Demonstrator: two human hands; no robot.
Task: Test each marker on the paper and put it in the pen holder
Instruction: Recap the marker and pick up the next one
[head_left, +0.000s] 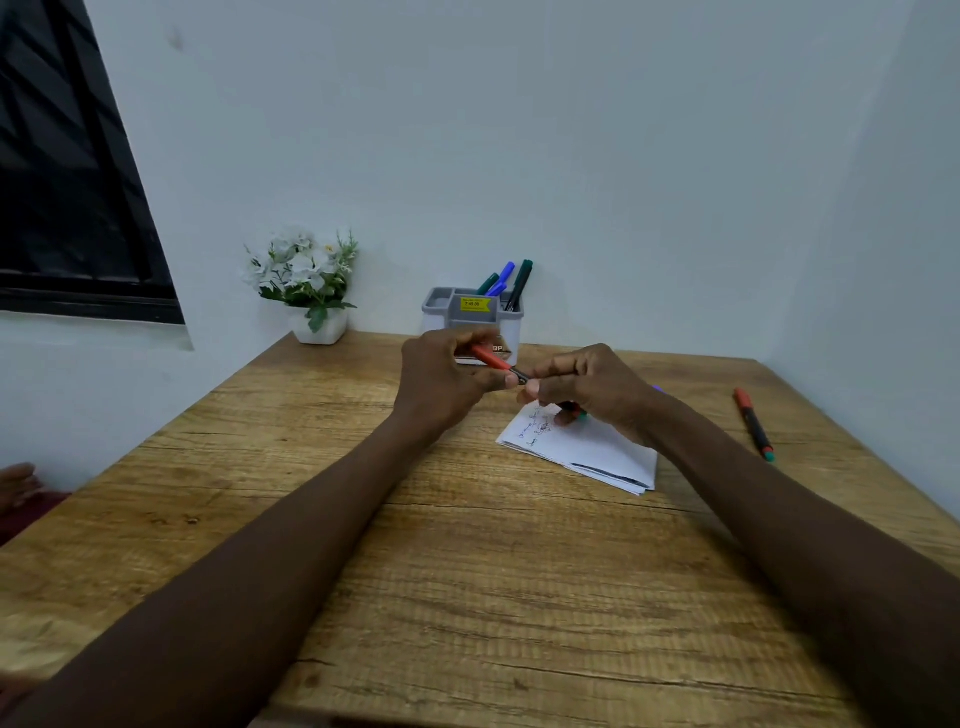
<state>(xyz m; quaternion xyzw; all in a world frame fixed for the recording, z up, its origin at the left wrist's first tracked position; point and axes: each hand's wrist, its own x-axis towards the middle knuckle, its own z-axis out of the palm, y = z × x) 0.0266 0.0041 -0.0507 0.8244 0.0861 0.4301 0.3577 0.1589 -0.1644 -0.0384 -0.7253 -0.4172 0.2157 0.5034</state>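
Observation:
Both hands meet above the table's far middle, holding one marker between them. My left hand (441, 384) grips the marker's red cap (488, 356). My right hand (592, 384) is closed on the marker's dark body (521, 375), most of which is hidden in the fist. Below the right hand lies a folded white paper (587, 452) with scribbles on it. The grey pen holder (470, 312) stands behind the hands by the wall, with several blue and green markers (506, 283) upright in it. Another marker (753, 423), red-capped with a green end, lies on the table at the right.
A white pot of artificial flowers (311, 291) stands at the table's back left corner by the wall. A dark window (67, 171) is on the left wall. The wooden table (415, 571) ends close to the right wall.

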